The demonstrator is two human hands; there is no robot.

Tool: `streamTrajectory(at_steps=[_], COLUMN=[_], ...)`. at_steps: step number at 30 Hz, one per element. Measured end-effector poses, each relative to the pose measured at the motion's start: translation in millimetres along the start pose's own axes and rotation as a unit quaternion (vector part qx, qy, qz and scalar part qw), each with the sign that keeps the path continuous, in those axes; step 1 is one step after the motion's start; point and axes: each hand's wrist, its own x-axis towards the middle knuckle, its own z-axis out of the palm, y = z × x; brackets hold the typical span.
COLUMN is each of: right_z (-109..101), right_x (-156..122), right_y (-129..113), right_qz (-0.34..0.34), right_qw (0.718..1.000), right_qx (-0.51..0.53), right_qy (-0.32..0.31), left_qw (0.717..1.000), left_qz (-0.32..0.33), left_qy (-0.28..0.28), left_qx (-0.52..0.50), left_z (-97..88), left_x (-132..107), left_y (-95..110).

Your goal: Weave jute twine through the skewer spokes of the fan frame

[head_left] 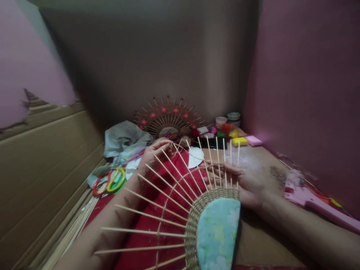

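A half-round woven fan [192,221] stands tilted in front of me, with a pale blue patterned centre [218,232] and thin wooden sticks [153,213] radiating outward. Thin brown twine [176,183] runs in an arc across the sticks. Behind the upper sticks, my left hand [157,153] is closed, pinching a length of the twine at its fingertips. My right hand [243,182] grips the fan at its right-hand sticks, thumb in front near the twine and fingers partly hidden behind.
A flowered fan [168,112] stands at the back wall. Scissors [116,180] and grey cloth [125,138] lie left. A white disc [195,157] rests on red cloth. Coloured packets [239,141] and tubs [233,118] sit at the back right, a pink glue gun [305,193] right.
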Motion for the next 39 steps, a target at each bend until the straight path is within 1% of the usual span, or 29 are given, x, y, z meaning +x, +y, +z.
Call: streamTrajectory(at_steps=[2,4,6,8,9,11,13,15,16,18,20,21,22,24,25,26,27,29,30,31,33,36,39], right_z=[0,0,-1,-2,-3,-5,-6,-5,-4,-2,-1,-1,-2,-3,-3,-4,-5,-5,-5,-5,-4,-2,1], right_x=[0,-1,-2,-2,-2,-1,-1,-2,-3,-4,-5,-5,-5,-5,-4,-4,-3,-2,-2,-2,-1,-1,-2], right_y=[0,0,0,-1,-1,-2,-2,-2,-2,-3,-3,-4,-4,-4,-4,-4,-4,-4,-4,-5,-6,-7,-7], right_qz=[0.003,0.010,0.010,0.002,-0.004,-0.016,-0.033,-0.045,-0.048,-0.054,-0.058,-0.059,-0.058,-0.054,-0.054,-0.055,-0.058,-0.068,-0.073,-0.078,-0.082,-0.081,-0.080], right_qw=[1.000,1.000,1.000,1.000,1.000,1.000,0.999,0.999,0.999,0.998,0.998,0.998,0.998,0.998,0.998,0.998,0.998,0.996,0.996,0.995,0.994,0.995,0.995], right_qx=[0.006,0.009,0.009,0.004,-0.001,-0.013,-0.021,-0.023,-0.023,-0.023,-0.025,-0.024,-0.023,-0.022,-0.024,-0.028,-0.034,-0.046,-0.051,-0.054,-0.058,-0.059,-0.058], right_qy=[0.004,0.010,0.011,0.005,0.002,-0.005,-0.008,-0.009,-0.009,-0.012,-0.014,-0.014,-0.014,-0.013,-0.013,-0.014,-0.015,-0.022,-0.024,-0.027,-0.030,-0.029,-0.022], left_qw=[0.999,0.995,0.980,0.953,0.935,0.891,0.854,0.830,0.826,0.828,0.846,0.860,0.881,0.930,0.949,0.961,0.966,0.958,0.951,0.944,0.937,0.937,0.928], left_qz=[-0.006,-0.027,-0.042,-0.038,-0.038,-0.064,-0.122,-0.175,-0.188,-0.192,-0.190,-0.189,-0.183,-0.157,-0.142,-0.131,-0.130,-0.159,-0.180,-0.201,-0.228,-0.234,-0.234], left_qy=[-0.013,-0.038,-0.097,-0.195,-0.249,-0.346,-0.404,-0.428,-0.432,-0.433,-0.417,-0.399,-0.371,-0.292,-0.257,-0.232,-0.221,-0.239,-0.253,-0.262,-0.259,-0.242,-0.267], left_qx=[0.030,0.093,0.171,0.229,0.251,0.286,0.306,0.313,0.311,0.300,0.274,0.255,0.232,0.161,0.118,0.077,0.042,0.006,0.008,0.018,0.049,0.092,0.119], left_z=[-6.9,-17.4,-29.3,-38.9,-41.6,-42.1,-36.5,-28.0,-23.8,-17.3,-13.6,-12.3,-11.1,-7.3,-4.6,-1.3,2.3,9.1,11.8,13.8,15.7,15.4,15.9], left_x=[1,1,2,3,2,-1,-6,-11,-12,-15,-15,-15,-15,-17,-18,-20,-23,-27,-28,-29,-30,-29,-29], left_y=[0,3,7,12,15,20,23,22,21,18,15,13,12,9,7,5,3,-2,-4,-6,-10,-11,-6])
